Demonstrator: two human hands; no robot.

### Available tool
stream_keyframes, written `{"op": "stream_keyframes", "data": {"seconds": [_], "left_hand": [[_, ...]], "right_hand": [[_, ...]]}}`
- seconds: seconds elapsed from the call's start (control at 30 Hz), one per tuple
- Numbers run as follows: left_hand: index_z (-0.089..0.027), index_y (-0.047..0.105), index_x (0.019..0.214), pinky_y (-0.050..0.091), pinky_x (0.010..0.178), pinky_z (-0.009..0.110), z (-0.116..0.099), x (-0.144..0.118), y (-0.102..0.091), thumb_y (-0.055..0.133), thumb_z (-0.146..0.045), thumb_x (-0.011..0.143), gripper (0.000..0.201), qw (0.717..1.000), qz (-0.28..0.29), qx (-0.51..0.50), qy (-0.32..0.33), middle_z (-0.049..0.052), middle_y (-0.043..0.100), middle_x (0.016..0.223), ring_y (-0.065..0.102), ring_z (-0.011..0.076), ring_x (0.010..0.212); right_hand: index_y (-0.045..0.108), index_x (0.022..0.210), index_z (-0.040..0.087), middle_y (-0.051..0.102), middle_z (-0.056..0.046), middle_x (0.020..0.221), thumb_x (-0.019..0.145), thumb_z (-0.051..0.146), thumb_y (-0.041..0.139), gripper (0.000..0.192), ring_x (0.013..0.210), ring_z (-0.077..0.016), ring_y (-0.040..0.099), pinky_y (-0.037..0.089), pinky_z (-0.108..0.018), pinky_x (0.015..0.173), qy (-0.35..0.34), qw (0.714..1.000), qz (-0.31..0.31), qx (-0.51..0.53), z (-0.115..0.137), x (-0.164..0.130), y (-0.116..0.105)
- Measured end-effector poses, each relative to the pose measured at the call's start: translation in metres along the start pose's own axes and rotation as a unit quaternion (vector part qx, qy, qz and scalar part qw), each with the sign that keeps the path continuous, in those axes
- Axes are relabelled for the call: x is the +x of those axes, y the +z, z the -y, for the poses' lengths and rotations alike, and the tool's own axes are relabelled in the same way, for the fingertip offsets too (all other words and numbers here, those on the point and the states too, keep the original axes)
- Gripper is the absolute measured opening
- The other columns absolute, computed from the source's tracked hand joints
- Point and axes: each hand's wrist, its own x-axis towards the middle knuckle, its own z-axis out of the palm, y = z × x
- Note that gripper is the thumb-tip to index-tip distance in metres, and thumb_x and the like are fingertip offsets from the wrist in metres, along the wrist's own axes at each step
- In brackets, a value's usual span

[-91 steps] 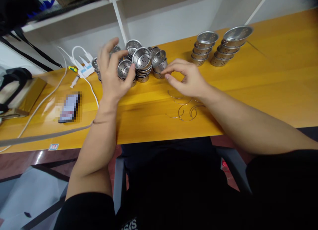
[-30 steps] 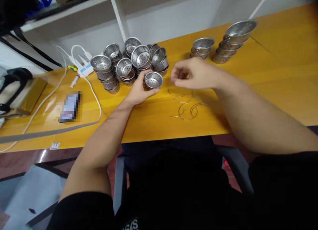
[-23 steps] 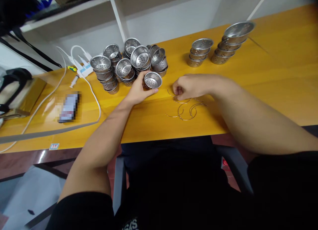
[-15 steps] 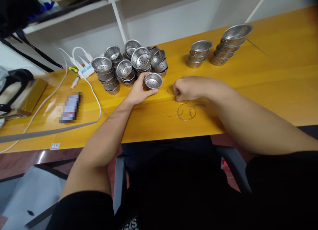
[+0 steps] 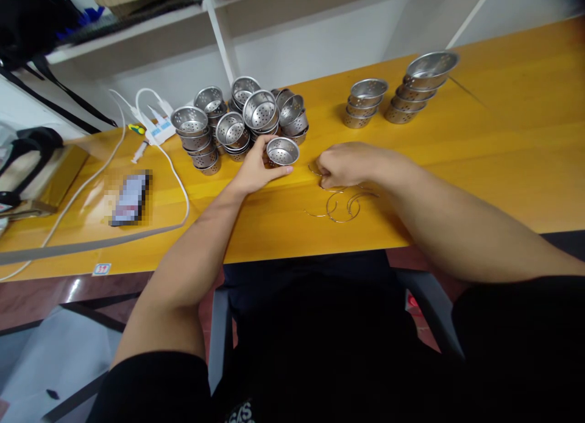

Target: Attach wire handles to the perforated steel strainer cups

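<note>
My left hand grips a small perforated steel cup that stands on the yellow table, just in front of a cluster of stacked steel cups. My right hand rests fingers-down on a loose pile of thin wire rings, pinching at the ring nearest the cup. Whether a ring is actually held between the fingers is hidden.
Two short stacks of steel cups stand at the back right. A phone, a white cable and a power strip lie at the left, with a bag at the far left edge. Shelving rises behind the table.
My left hand took one cup from the cluster and set it in front. My right hand rose, then came down onto the wire rings and now stays there.
</note>
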Motion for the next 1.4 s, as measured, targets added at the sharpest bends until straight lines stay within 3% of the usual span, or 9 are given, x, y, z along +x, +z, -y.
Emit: {"op": "stream_keyframes", "data": {"seconds": [0.23, 0.47, 0.53, 0.63, 0.77, 0.93, 1.13, 1.3, 1.4], "left_hand": [[-0.023, 0.066, 0.162, 0.074, 0.129, 0.048, -0.002, 0.001, 0.000, 0.114, -0.049, 0.086, 0.094, 1.000, 0.006, 0.012, 0.006, 0.018, 0.084, 0.164, 0.087, 0.0348, 0.152], [-0.023, 0.064, 0.166, 0.070, 0.138, 0.053, -0.005, 0.000, -0.003, 0.106, -0.035, 0.085, 0.093, 0.999, 0.025, -0.019, 0.023, 0.019, 0.082, 0.170, 0.083, 0.0368, 0.160], [-0.024, 0.063, 0.167, 0.071, 0.136, 0.053, -0.003, 0.000, -0.003, 0.106, -0.037, 0.086, 0.092, 0.999, 0.026, -0.018, 0.026, 0.019, 0.082, 0.169, 0.083, 0.0366, 0.159], [-0.025, 0.064, 0.165, 0.072, 0.134, 0.053, -0.004, -0.001, -0.001, 0.108, -0.041, 0.086, 0.092, 0.999, 0.022, -0.028, 0.029, 0.019, 0.083, 0.168, 0.085, 0.0368, 0.158], [-0.026, 0.070, 0.157, 0.073, 0.129, 0.051, -0.017, -0.003, -0.001, 0.121, -0.054, 0.078, 0.098, 0.999, 0.019, -0.034, -0.003, 0.017, 0.086, 0.163, 0.087, 0.0367, 0.151], [-0.023, 0.076, 0.147, 0.075, 0.118, 0.046, -0.029, -0.004, -0.003, 0.122, -0.086, 0.067, 0.112, 1.000, 0.010, -0.020, 0.009, 0.015, 0.090, 0.149, 0.091, 0.0331, 0.132], [-0.023, 0.074, 0.149, 0.075, 0.127, 0.056, -0.005, 0.002, 0.000, 0.120, -0.093, 0.065, 0.119, 0.999, -0.014, -0.005, 0.042, 0.018, 0.088, 0.154, 0.090, 0.0382, 0.141], [-0.031, 0.059, 0.175, 0.071, 0.136, 0.066, 0.033, 0.011, 0.005, 0.112, -0.085, 0.087, 0.116, 0.995, -0.008, 0.003, 0.098, 0.018, 0.077, 0.166, 0.083, 0.0415, 0.156], [-0.032, 0.053, 0.181, 0.070, 0.138, 0.067, 0.042, 0.013, 0.007, 0.104, -0.083, 0.097, 0.111, 0.994, 0.008, -0.014, 0.112, 0.019, 0.073, 0.172, 0.080, 0.0416, 0.161]], "right_hand": [[0.084, 0.107, 0.025, 0.090, -0.013, 0.108, 0.106, 0.024, 0.080, 0.004, 0.100, -0.0350, 0.082, 0.053, -0.045, 0.088, -0.002, 0.994, -0.085, 0.070, -0.027, 0.012, 0.010], [0.085, 0.135, 0.022, 0.093, -0.013, 0.113, 0.106, 0.015, 0.077, 0.031, 0.098, -0.0336, 0.085, 0.065, -0.046, 0.101, -0.008, 0.955, -0.190, 0.228, -0.038, 0.016, 0.012], [0.085, 0.133, 0.021, 0.092, -0.013, 0.108, 0.118, 0.021, 0.070, 0.021, 0.096, -0.0322, 0.085, 0.066, -0.047, 0.106, -0.008, 0.940, -0.218, 0.261, -0.037, 0.013, 0.011], [0.084, 0.132, 0.022, 0.091, -0.012, 0.103, 0.131, 0.039, 0.062, 0.027, 0.091, -0.0303, 0.083, 0.066, -0.046, 0.103, 0.007, 0.913, -0.248, 0.325, -0.037, 0.012, 0.013], [0.083, 0.149, 0.022, 0.092, -0.015, 0.116, 0.129, 0.066, 0.066, 0.050, 0.094, -0.0300, 0.076, 0.063, -0.046, 0.097, 0.018, 0.896, -0.280, 0.344, -0.042, 0.020, 0.020], [0.088, 0.141, 0.025, 0.088, -0.013, 0.107, 0.124, 0.094, 0.064, 0.074, 0.102, -0.0351, 0.078, 0.064, -0.049, 0.092, 0.028, 0.887, -0.329, 0.323, -0.049, 0.036, 0.033], [0.087, 0.128, 0.029, 0.065, -0.002, 0.076, 0.117, 0.107, 0.072, 0.079, 0.071, -0.0252, 0.059, 0.056, -0.046, 0.072, -0.094, 0.802, -0.458, 0.372, -0.056, 0.063, 0.054], [0.085, 0.118, 0.031, 0.070, -0.003, 0.080, 0.118, 0.101, 0.078, 0.071, 0.072, -0.0236, 0.055, 0.053, -0.046, 0.070, -0.103, 0.786, -0.465, 0.394, -0.053, 0.063, 0.054], [0.083, 0.114, 0.030, 0.067, -0.002, 0.078, 0.117, 0.102, 0.079, 0.072, 0.070, -0.0219, 0.051, 0.046, -0.046, 0.069, -0.115, 0.773, -0.473, 0.406, -0.051, 0.061, 0.052]]}}
